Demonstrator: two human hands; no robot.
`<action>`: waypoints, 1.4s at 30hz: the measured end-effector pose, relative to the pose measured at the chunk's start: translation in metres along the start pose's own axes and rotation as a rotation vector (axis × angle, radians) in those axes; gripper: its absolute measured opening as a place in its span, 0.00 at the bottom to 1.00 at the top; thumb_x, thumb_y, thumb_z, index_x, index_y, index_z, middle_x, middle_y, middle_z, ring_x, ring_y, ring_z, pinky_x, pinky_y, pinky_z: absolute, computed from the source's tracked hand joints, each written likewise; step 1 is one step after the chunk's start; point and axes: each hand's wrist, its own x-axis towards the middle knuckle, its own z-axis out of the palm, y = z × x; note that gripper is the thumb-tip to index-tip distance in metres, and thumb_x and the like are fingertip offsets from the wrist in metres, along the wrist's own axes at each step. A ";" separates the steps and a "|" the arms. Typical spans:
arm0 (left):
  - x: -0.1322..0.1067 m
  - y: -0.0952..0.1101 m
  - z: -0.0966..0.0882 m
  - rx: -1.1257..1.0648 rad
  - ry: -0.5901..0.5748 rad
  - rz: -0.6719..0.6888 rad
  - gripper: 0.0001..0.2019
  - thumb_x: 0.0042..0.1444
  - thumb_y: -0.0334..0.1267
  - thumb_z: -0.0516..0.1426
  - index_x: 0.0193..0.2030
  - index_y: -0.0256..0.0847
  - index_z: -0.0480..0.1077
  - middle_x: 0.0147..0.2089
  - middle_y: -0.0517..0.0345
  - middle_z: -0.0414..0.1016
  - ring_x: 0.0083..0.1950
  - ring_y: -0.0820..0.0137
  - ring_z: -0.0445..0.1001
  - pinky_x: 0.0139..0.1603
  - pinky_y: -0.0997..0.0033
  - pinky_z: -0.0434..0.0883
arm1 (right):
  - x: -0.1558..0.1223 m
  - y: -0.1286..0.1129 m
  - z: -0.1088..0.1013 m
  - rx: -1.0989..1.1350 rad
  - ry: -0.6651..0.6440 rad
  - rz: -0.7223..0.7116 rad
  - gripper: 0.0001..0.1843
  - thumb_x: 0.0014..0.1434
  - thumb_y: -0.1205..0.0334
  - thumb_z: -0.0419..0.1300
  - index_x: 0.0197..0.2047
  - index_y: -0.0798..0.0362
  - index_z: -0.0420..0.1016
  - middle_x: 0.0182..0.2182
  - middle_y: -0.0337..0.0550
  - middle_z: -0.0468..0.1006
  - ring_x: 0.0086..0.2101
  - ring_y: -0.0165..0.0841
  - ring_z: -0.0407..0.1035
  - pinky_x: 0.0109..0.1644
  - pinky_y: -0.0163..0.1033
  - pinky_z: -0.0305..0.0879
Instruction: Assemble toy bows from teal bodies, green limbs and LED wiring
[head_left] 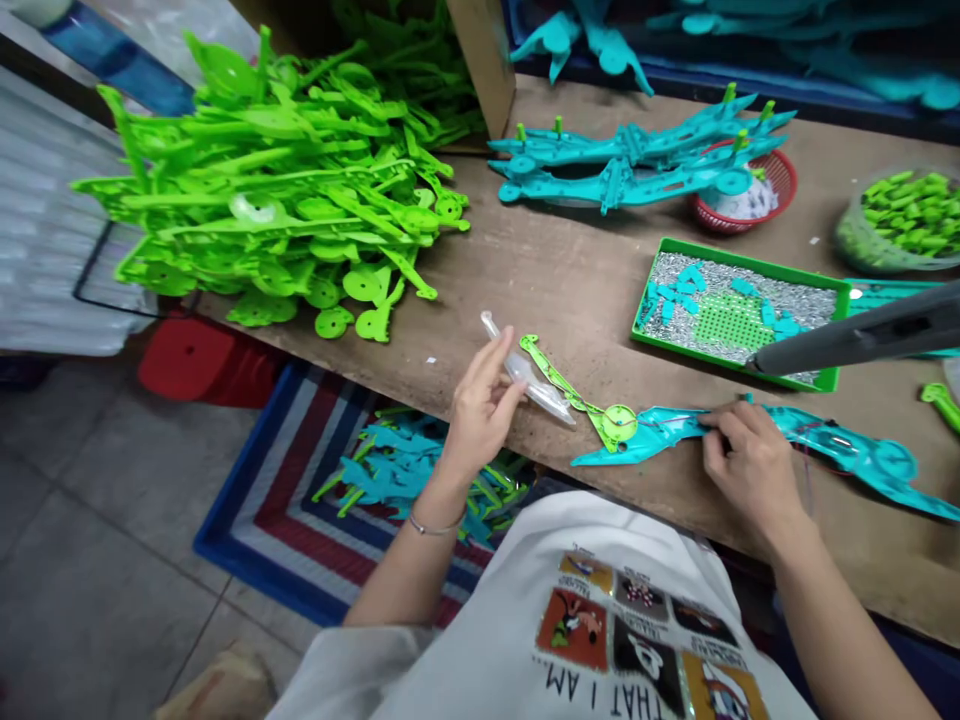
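My left hand [484, 405] is closed, thumb and fingers pinching a clear plastic piece [541, 388] just above the bench edge. To its right lies a lime-green arm-shaped part [559, 378], whose round end [619, 424] rests on a long blue plastic part [656, 432]. My right hand [754, 460] is bent over the middle of that blue part, fingertips against it near a thin dark wire. Whether those fingers grip the wire, the part or something small is hidden. The blue part continues to the right [847, 450], with a wire running along it.
A big heap of lime-green parts [292, 190] covers the bench's left. Behind are blue assemblies [622, 180], a red basket [784, 190] and a tub of green pieces [911, 215]. A grey power-driver-like tool [862, 335] hangs over a green tray of screws [825, 378].
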 end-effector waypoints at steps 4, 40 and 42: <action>-0.023 0.007 0.023 -0.263 0.192 -0.161 0.39 0.62 0.42 0.64 0.75 0.59 0.51 0.76 0.45 0.52 0.37 0.80 0.78 0.41 0.76 0.80 | -0.002 0.001 0.001 -0.001 0.007 0.014 0.08 0.60 0.73 0.57 0.37 0.52 0.75 0.35 0.45 0.76 0.39 0.39 0.71 0.49 0.45 0.68; -0.040 0.006 0.059 -0.341 0.078 -0.327 0.39 0.61 0.39 0.64 0.76 0.56 0.53 0.76 0.45 0.50 0.44 0.75 0.80 0.46 0.73 0.81 | 0.002 -0.002 0.001 -0.034 0.006 0.012 0.07 0.60 0.72 0.57 0.35 0.51 0.73 0.33 0.45 0.76 0.38 0.39 0.71 0.47 0.45 0.69; -0.040 0.009 0.056 -0.274 0.054 -0.337 0.38 0.62 0.40 0.63 0.76 0.54 0.52 0.76 0.44 0.51 0.42 0.75 0.81 0.42 0.72 0.82 | 0.001 0.000 0.002 -0.023 0.011 0.004 0.06 0.60 0.71 0.57 0.36 0.52 0.73 0.34 0.45 0.77 0.38 0.40 0.71 0.47 0.45 0.69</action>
